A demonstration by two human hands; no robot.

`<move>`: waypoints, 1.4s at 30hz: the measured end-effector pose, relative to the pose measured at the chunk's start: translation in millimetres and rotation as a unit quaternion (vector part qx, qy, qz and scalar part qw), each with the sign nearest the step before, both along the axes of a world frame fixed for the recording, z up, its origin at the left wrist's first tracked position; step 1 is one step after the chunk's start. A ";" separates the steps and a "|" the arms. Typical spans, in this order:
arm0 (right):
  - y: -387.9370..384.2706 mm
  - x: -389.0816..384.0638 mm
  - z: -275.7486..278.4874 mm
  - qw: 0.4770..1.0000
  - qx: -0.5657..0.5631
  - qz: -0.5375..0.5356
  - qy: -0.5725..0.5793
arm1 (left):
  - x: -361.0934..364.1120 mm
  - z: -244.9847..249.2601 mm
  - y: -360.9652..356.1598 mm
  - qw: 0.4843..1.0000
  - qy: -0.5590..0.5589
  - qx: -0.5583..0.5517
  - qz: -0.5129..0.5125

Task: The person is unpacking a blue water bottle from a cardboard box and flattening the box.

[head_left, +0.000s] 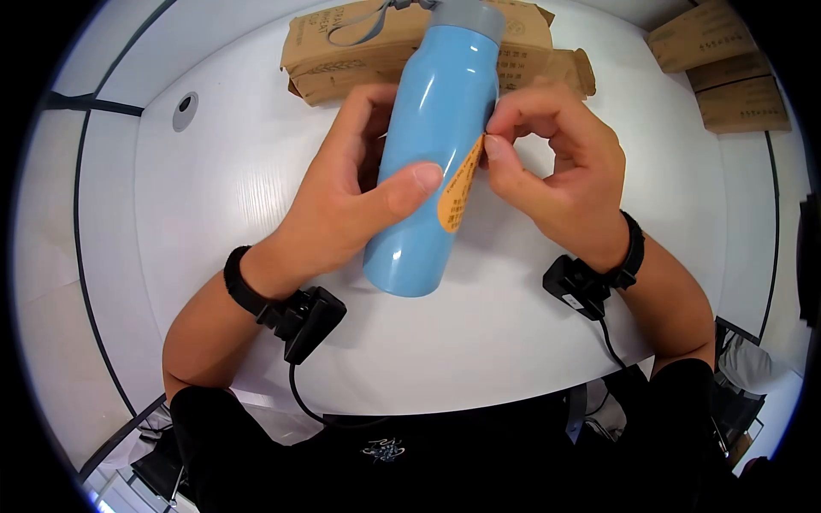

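A light blue bottle (436, 103) with a grey lid (469, 17) and a strap loop lies tilted across the middle of the view. My left hand (342, 188) is wrapped round its left side, the thumb resting on the front. An orange label (457, 195) with dark print is on the bottle's right side. At the label's upper tip, my right hand (564, 158) pinches its edge between thumb and forefinger. The far side of the bottle is hidden.
Behind the bottle, brown paper packages (342, 56) lie on the white table (231, 154). More brown packages (740, 94) are stacked at the back right. A round grey-rimmed hole (185, 112) is at the left. Black wrist devices with cables hang at both wrists.
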State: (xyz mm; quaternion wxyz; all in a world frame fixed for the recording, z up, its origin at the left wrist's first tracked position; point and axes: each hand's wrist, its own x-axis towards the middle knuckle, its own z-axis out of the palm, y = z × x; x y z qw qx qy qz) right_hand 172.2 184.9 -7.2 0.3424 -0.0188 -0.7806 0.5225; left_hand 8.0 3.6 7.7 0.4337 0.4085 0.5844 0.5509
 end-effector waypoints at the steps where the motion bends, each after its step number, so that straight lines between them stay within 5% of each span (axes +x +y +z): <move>1: 2.4 0.6 -1.2 1.000 0.009 0.003 0.002 | 0.3 -1.8 1.3 1.000 0.001 0.000 -0.001; 16: 3.8 -0.8 7.4 0.932 -0.326 0.119 -0.105 | -2.5 -4.0 -4.4 0.997 -0.072 0.002 0.002; 38: 2.5 0.1 13.5 0.917 -0.333 0.173 -0.134 | 0.7 5.6 -8.2 0.992 -0.104 0.064 -0.031; 42: 1.7 1.3 8.1 0.954 -0.147 0.198 -0.172 | 0.0 -6.8 -8.0 0.985 -0.092 0.144 0.015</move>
